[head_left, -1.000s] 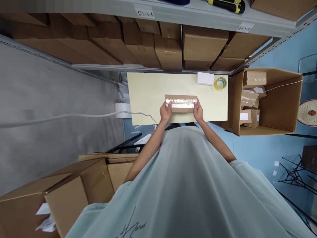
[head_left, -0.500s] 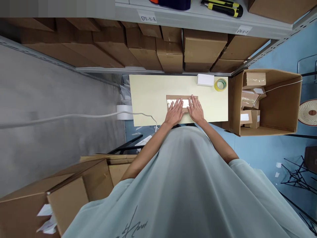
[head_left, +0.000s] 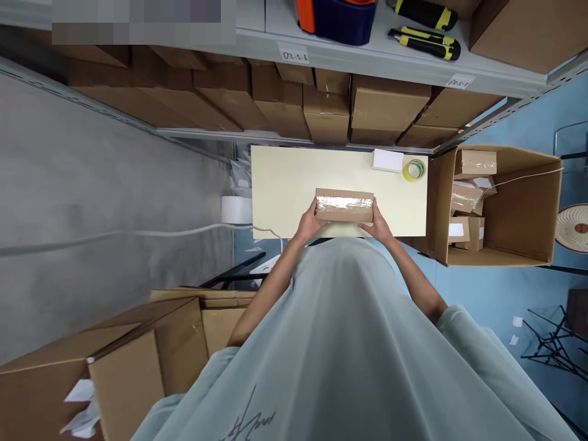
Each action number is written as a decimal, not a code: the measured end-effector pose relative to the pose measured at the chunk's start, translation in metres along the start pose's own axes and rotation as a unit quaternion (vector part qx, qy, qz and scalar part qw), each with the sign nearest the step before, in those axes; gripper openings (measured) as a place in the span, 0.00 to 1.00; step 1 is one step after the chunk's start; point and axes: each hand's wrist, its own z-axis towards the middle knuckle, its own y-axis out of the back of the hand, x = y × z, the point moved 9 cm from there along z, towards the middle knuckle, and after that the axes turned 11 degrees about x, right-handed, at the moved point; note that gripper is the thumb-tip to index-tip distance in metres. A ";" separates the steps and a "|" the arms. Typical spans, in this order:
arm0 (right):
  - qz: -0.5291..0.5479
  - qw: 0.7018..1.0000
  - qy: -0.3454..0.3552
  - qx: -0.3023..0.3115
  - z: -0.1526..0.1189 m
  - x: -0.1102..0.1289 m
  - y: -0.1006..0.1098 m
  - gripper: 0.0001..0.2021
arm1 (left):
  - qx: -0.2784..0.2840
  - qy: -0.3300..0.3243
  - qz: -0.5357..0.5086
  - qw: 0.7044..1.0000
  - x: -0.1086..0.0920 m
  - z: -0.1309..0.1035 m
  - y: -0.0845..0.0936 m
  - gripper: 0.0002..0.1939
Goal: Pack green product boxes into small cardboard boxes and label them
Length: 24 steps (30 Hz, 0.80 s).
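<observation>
A small brown cardboard box [head_left: 344, 206] with shiny clear tape along its face is between my two hands, over the pale yellow tabletop [head_left: 294, 168]. My left hand [head_left: 310, 220] grips its left end, thumb toward me. At the right end, my right hand [head_left: 378, 223] grips it the same way. Beyond the box, near the table's back right corner, are a small white box [head_left: 388, 160] and a roll of tape [head_left: 414, 170]. Whether the cardboard box touches the tabletop, I cannot tell.
On the right stands a large open carton [head_left: 519, 226] holding several taped boxes. A shelf [head_left: 335, 67] with cutters and cartons spans the back. A white roll [head_left: 236, 210] and a cable [head_left: 197, 230] are at the left. Another open carton [head_left: 128, 380] stands lower left.
Both hands lay flat on top of the taped box; now they hold it by its two ends. The box appears tilted or raised toward me. The view has shifted slightly.
</observation>
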 end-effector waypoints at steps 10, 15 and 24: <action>0.011 0.993 -0.080 -0.091 0.050 0.013 0.056 0.31 | -0.105 0.061 0.102 0.987 -0.036 0.024 0.038 0.25; -0.051 0.985 -0.157 -0.051 0.076 0.005 0.051 0.25 | -0.099 0.141 0.134 0.976 -0.024 0.052 0.033 0.26; -0.077 0.989 -0.117 -0.052 0.069 -0.011 0.030 0.41 | -0.090 0.080 0.153 0.981 -0.010 0.049 0.019 0.42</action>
